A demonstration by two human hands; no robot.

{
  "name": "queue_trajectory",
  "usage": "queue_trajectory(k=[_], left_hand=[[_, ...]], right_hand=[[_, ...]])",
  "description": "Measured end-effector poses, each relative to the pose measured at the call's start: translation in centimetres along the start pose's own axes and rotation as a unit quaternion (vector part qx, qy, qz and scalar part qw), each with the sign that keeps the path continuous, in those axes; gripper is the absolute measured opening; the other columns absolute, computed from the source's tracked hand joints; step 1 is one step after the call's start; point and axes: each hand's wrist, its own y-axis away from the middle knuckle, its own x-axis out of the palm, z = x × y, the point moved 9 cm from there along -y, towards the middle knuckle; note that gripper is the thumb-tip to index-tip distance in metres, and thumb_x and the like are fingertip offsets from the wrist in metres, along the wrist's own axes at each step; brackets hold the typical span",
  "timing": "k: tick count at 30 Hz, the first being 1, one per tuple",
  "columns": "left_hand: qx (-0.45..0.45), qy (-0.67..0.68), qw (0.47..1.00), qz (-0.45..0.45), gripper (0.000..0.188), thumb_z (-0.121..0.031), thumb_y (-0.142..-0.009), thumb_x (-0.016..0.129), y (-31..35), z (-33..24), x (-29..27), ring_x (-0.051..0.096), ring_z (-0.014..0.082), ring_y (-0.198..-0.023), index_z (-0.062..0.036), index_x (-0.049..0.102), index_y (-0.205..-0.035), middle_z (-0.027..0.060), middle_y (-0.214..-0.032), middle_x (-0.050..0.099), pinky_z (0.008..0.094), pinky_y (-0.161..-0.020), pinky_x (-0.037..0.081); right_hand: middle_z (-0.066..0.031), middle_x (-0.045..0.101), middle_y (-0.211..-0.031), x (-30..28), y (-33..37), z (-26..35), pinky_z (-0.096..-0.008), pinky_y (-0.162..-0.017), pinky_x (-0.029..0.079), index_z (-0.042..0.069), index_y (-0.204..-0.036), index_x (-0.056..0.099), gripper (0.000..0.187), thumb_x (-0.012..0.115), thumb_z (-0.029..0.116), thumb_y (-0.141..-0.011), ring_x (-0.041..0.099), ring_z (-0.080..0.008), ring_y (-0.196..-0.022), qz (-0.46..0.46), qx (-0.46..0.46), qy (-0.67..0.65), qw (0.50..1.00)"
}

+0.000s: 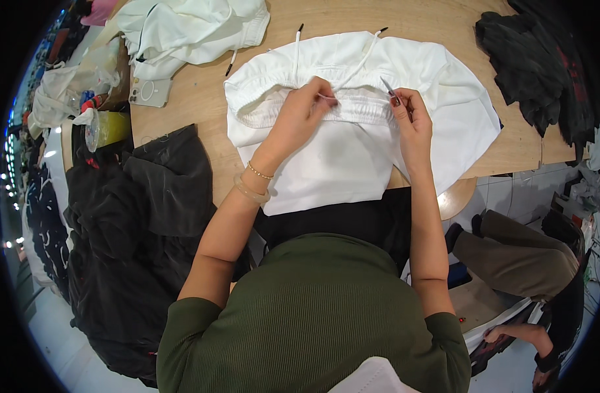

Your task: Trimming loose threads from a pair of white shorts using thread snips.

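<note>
White shorts lie spread before me on the table, their gathered elastic waistband opened toward me. White drawstrings with dark tips run from the waistband to the far side. My left hand is closed over the middle of the waistband, slightly blurred; a thin pale strand shows at its fingertips, too small to name surely. At the waistband's right part, my right hand grips a small pointed metal tool, its tip pointing up and left. The fingers cover the rest of the tool.
Another white garment lies at the far left, near a phone and a yellow container. Dark garments hang at my left; more black cloth lies at the far right. A co-worker's hand is at lower right.
</note>
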Motion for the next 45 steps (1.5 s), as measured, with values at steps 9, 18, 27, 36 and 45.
queue_trajectory(k=[9, 18, 27, 36, 45], left_hand=[[0.122, -0.212, 0.968, 0.052, 0.006, -0.002, -0.078, 0.064, 0.1, -2.0, 1.3, 0.057, 0.0239, -0.077, -0.0009, 0.06, -0.081, 0.0074, -0.083, 0.06, 0.0322, -0.068, 0.045], [0.083, -0.22, 0.972, 0.029, 0.006, -0.002, -0.081, 0.062, -0.5, -1.7, 1.2, 0.057, 0.0232, -0.068, 0.0022, 0.061, -0.085, 0.0114, -0.078, 0.062, 0.0312, -0.063, 0.045], [0.076, -0.208, 0.975, 0.025, 0.005, -0.002, -0.081, 0.062, -0.5, -1.5, 1.1, 0.057, 0.0212, -0.067, 0.0029, 0.061, -0.083, 0.0113, -0.078, 0.062, 0.0303, -0.062, 0.045], [0.087, -0.207, 0.974, 0.02, 0.006, -0.002, -0.08, 0.063, -0.6, -1.3, 1.1, 0.058, 0.0227, -0.067, 0.0026, 0.061, -0.082, 0.0113, -0.077, 0.062, 0.0311, -0.062, 0.046], [0.101, -0.218, 0.971, 0.01, 0.006, -0.002, -0.079, 0.064, -0.6, -1.5, 1.2, 0.059, 0.0244, -0.068, 0.0028, 0.061, -0.081, 0.0114, -0.077, 0.062, 0.032, -0.063, 0.046]], right_hand=[[-0.0077, 0.059, -0.08, 1.5, 0.9, 2.4, -0.0301, -0.073, 0.046, 0.003, -0.09, 0.06, 0.021, 0.072, 0.007, -0.074, 0.055, -0.021, -0.082, 0.044, -0.062, 0.264, 0.961], [-0.0049, 0.06, -0.077, 3.0, 1.0, 2.7, -0.0331, -0.066, 0.044, 0.004, -0.08, 0.061, 0.016, 0.073, 0.01, -0.072, 0.052, -0.0229, -0.077, 0.078, -0.104, 0.313, 0.941], [-0.0048, 0.061, -0.078, 4.7, -0.2, 3.0, -0.0374, -0.066, 0.044, 0.005, -0.077, 0.06, 0.015, 0.07, 0.015, -0.072, 0.052, -0.026, -0.079, 0.131, -0.101, 0.379, 0.91], [-0.0052, 0.061, -0.074, 5.8, -0.9, 3.3, -0.0375, -0.064, 0.044, 0.004, -0.071, 0.057, 0.017, 0.069, 0.016, -0.068, 0.052, -0.0255, -0.075, 0.164, -0.118, 0.406, 0.892], [-0.0062, 0.061, -0.071, 5.5, -1.2, 2.4, -0.0371, -0.065, 0.045, 0.004, -0.071, 0.059, 0.016, 0.068, 0.016, -0.066, 0.054, -0.0254, -0.074, 0.16, -0.091, 0.37, 0.911]])
